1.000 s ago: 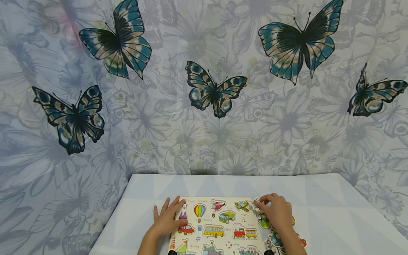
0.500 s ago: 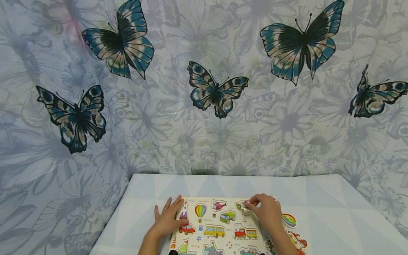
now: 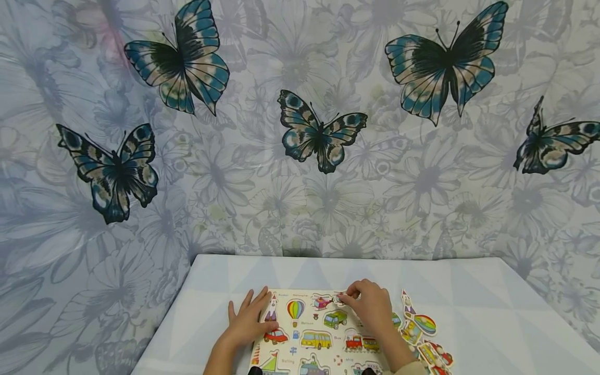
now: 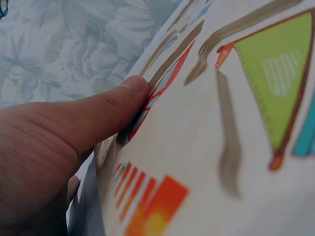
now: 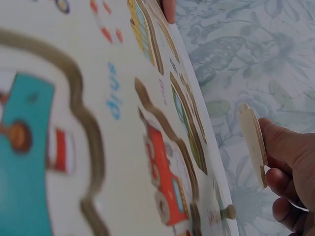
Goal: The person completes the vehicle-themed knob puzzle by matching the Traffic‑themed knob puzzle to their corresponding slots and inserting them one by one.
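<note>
A pale wooden puzzle board [image 3: 309, 314] printed with vehicles lies at the table's front. My left hand [image 3: 245, 324] rests on its left edge, fingers spread; in the left wrist view the thumb [image 4: 110, 110] lies over the red car picture [image 4: 160, 96]. My right hand [image 3: 373, 307] pinches a small wooden puzzle piece [image 5: 253, 142] between thumb and fingers, above the board's top right, beside the helicopter picture [image 3: 321, 302]. The right wrist view shows only the piece's plain side and edge, so its picture is hidden. The right forearm covers part of the train picture [image 3: 354, 342].
Several loose puzzle pieces lie heaped right of the board, among them a rocket piece [image 3: 407, 302] and a balloon piece [image 3: 425, 324]. The pale table [image 3: 497, 307] meets a butterfly-patterned wall covering [image 3: 323, 208] at its back edge.
My right hand has carried the puzzle piece leftward from the board's right edge, over the fighter picture, towards the helicopter picture. More of the heaped pieces now shows. The left hand has stayed in place.
</note>
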Available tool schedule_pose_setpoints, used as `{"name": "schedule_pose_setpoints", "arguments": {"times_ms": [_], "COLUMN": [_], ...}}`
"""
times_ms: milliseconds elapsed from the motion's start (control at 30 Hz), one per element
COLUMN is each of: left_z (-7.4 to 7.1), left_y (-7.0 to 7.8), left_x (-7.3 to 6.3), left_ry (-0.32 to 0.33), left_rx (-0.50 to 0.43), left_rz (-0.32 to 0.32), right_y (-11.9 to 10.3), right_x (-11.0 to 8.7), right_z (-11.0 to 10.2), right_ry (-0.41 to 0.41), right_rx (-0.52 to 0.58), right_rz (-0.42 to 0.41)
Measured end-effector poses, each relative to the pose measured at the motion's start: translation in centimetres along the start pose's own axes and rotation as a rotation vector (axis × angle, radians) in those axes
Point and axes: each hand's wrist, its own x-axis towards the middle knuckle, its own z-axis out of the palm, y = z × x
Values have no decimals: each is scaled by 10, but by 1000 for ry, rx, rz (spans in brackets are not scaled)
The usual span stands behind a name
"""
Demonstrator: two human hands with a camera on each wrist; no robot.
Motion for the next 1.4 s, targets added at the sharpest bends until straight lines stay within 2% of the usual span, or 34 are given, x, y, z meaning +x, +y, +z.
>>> {"name": "schedule_pose_setpoints", "arguments": {"times_ms": [333,600,833,1233,1400], "left_z": [-2,-1,0,1,2], "left_y": [2,-1,-1,1,0], "left_x": [-2,0,1,2,2], "left_ry": [-1,-7,-9,8,19], "left_rx": [4,13,15,12,12], "left_rz": [0,-6,2,14,14], "right_y": [-12,-25,-33,-31,-33], "right_x": [3,5,6,9,8], "right_z": [22,38,43,54,55], "right_ry": [-42,-39,-67,-85,-93], "right_rx": [2,-50,-60,-44,-55], "right_rz": [25,-5,23,49,29]}}
